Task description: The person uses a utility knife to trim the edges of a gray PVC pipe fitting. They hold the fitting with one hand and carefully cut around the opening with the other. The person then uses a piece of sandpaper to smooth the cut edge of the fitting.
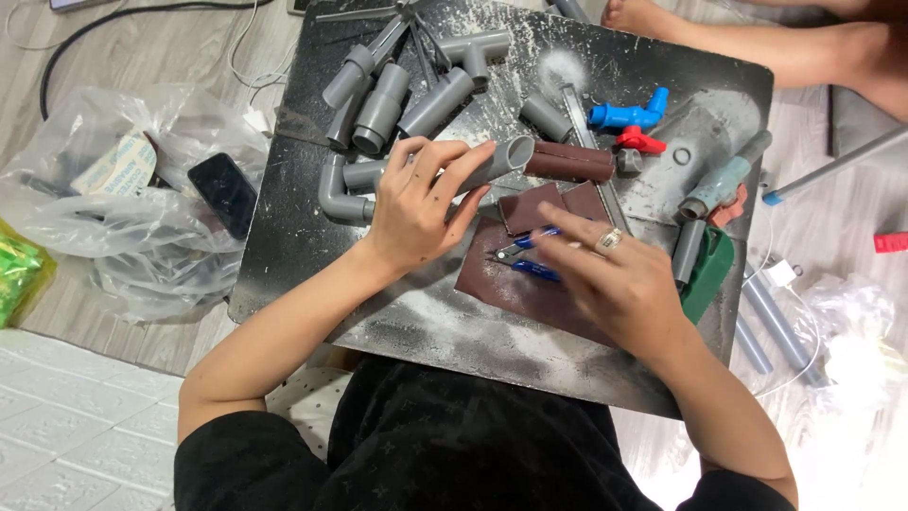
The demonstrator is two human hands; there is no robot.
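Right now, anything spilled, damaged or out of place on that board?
Yes: pale dust is scattered over the black board, thickest near its front edge. A dark phone lies on a plastic bag beside the board. The left hand grips a grey pipe; the right hand rests on brown sandpaper.

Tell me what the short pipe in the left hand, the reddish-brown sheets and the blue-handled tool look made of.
The short pipe under the left hand looks like grey plastic, matte and uniformly coloured. The reddish-brown sheets look like sandpaper: thin, flat, dull, one rolled up. The blue-handled tool by the right hand seems to be metal with blue plastic grips, though it is partly hidden.
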